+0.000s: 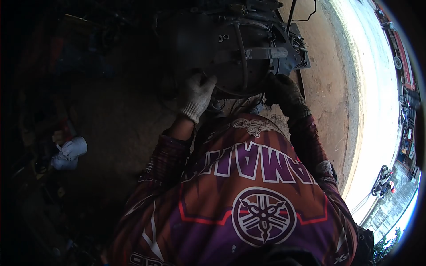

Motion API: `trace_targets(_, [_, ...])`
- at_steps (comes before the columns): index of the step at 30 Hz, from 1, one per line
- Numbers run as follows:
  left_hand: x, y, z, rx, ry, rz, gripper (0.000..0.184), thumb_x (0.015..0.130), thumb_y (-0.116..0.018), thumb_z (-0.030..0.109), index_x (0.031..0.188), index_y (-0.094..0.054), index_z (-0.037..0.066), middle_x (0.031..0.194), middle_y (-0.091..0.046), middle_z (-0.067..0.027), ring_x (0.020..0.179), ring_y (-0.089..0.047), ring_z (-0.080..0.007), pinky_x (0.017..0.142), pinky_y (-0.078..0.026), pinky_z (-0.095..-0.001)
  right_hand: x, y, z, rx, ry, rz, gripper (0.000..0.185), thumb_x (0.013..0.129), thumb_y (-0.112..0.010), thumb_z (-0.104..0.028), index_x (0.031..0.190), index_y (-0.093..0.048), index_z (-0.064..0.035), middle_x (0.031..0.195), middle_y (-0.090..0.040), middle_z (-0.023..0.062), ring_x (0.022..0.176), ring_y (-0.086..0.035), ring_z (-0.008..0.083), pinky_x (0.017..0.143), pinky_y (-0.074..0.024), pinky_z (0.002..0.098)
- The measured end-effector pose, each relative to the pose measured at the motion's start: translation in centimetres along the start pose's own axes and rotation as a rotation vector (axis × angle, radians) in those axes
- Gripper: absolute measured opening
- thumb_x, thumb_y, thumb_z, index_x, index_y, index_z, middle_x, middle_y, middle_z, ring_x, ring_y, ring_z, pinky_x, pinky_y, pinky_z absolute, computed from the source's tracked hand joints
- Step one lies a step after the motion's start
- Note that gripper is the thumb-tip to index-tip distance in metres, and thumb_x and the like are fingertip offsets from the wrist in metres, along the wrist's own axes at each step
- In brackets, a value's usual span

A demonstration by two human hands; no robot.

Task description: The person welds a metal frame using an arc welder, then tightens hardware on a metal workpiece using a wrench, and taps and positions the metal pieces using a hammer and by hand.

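A large dark rounded machine housing (pixel 228 66) with a curved raised band across it lies in front of me. My left hand (pixel 197 96), in a pale knitted work glove, is at its near edge with thumb and forefinger bent. The fingers look closed on that edge, though their tips are lost in shadow. My right hand (pixel 285 92), in a darker, dirtier glove, is at the right end of the same edge. Its fingers are curled in, and what they hold is hidden. Two small light-coloured pieces (pixel 223 38) are on top of the housing.
Loose wires (pixel 301 48) and a flat plate (pixel 303 31) are at the housing's right end. Brown bare ground (pixel 330 84) runs along the right, with a parked motorbike (pixel 382 181) beyond in bright light. A white bundle (pixel 70 153) lies at the dark left.
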State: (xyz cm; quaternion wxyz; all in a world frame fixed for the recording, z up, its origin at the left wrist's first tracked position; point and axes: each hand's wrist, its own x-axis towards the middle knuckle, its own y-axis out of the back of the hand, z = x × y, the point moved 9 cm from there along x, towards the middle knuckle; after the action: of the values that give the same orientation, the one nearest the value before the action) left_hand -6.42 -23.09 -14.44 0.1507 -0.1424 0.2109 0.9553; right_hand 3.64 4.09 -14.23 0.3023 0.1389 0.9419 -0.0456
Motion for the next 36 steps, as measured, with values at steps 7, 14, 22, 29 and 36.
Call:
trace_targets(7, [1.4,1.5,0.6,0.124,-0.125,0.081,0.031,0.09,-0.071,0.03,0.094,-0.071,-0.001,0.076,-0.069,-0.0079,0.069,-0.064,-0.016,0.067,-0.051,-0.0339,1.8,0.8,0.4,-0.353,-0.017,0.015,0.035,0.099,-0.06,-0.035,0.094,-0.063,-0.0001,0.069,-0.062,0.0066,0.054,-0.061,0.0168,0.047,-0.0475,0.0319])
trace_targets(14, [-0.1,2.0,2.3,0.457,-0.157,0.142,0.038,0.087,-0.073,0.042,0.089,-0.071,0.005,0.082,-0.072,-0.014,0.074,-0.071,-0.0284,0.066,-0.053,-0.0408,1.1,0.4,-2.0,-0.908,0.279,-0.102,0.038,0.097,-0.061,-0.039,0.093,-0.063,-0.001,0.07,-0.061,0.0053,0.053,-0.058,0.0136,0.045,-0.0461,0.0292])
trace_targets(22, [-2.0,4.9,1.1,0.225,-0.057,0.185,0.027,0.088,-0.076,0.027,0.098,-0.071,0.002,0.092,-0.072,-0.012,0.082,-0.07,-0.0273,0.072,-0.054,-0.0351,-1.0,6.1,0.7,-0.076,0.009,0.109,0.037,0.095,-0.066,-0.038,0.106,-0.066,-0.0029,0.075,-0.06,0.0033,0.053,-0.056,0.013,0.046,-0.045,0.0277])
trace_targets(29, [-4.6,-1.3,7.3,0.518,-0.645,0.074,0.024,0.086,-0.074,0.02,0.105,-0.072,0.006,0.091,-0.067,-0.013,0.079,-0.067,-0.0288,0.072,-0.056,-0.0393,0.7,3.4,-1.6,-0.222,0.044,0.049,0.032,0.094,-0.067,-0.031,0.109,-0.066,-0.0021,0.077,-0.062,0.0035,0.054,-0.055,0.0105,0.047,-0.0442,0.0268])
trace_targets(36, [-4.2,-3.3,7.4,0.663,-0.69,0.002,0.024,0.085,-0.072,0.017,0.108,-0.071,0.009,0.101,-0.065,-0.0124,0.09,-0.066,-0.0311,0.075,-0.055,-0.0412,3.4,3.1,-1.5,-0.393,0.213,0.037,0.032,0.092,-0.068,-0.029,0.106,-0.068,-0.0008,0.075,-0.064,0.0041,0.052,-0.056,0.0106,0.045,-0.0435,0.027])
